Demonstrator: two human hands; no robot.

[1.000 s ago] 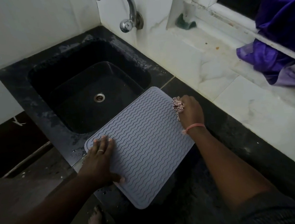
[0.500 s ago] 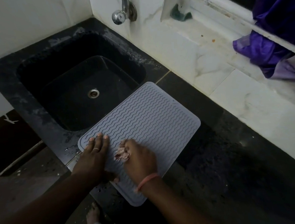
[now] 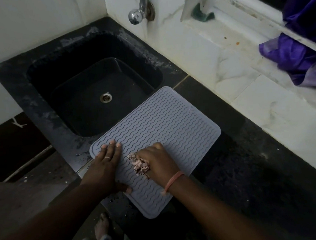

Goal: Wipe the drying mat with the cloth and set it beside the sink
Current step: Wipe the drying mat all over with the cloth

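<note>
Dark stone counter (image 3: pixel 251 169), dimly lit, is running from the centre to the lower right of the frame; white marble ledge (image 3: pixel 233 60) and purple cloth bundle (image 3: pixel 295 56) are lying along the upper right.

Item: black sink (image 3: pixel 94 90), upper centre-left, with drain (image 3: pixel 105 97) and chrome tap (image 3: pixel 139 9) above.

Item: grey ribbed drying mat (image 3: pixel 163 130), lying flat at centre, its upper edge overhanging the sink's right rim, the rest sitting on the counter.

Item: left hand (image 3: pixel 106 165), fingers straight and together, pressing the mat's left corner flat; a ring is showing on one finger.

Item: right hand (image 3: pixel 156 163), curled round a bunched pink patterned cloth (image 3: pixel 140 164), rubbing the mat's lower-left area just beside the left hand.

Change noted: one second back the cloth was working at the mat's right edge; half a second back it was already near the left hand, where it is lingering now. The mat itself is not appearing to shift.

Judgement: wiping is under way, strokes covering the width; placing the mat beside the sink is not yet done.
</note>
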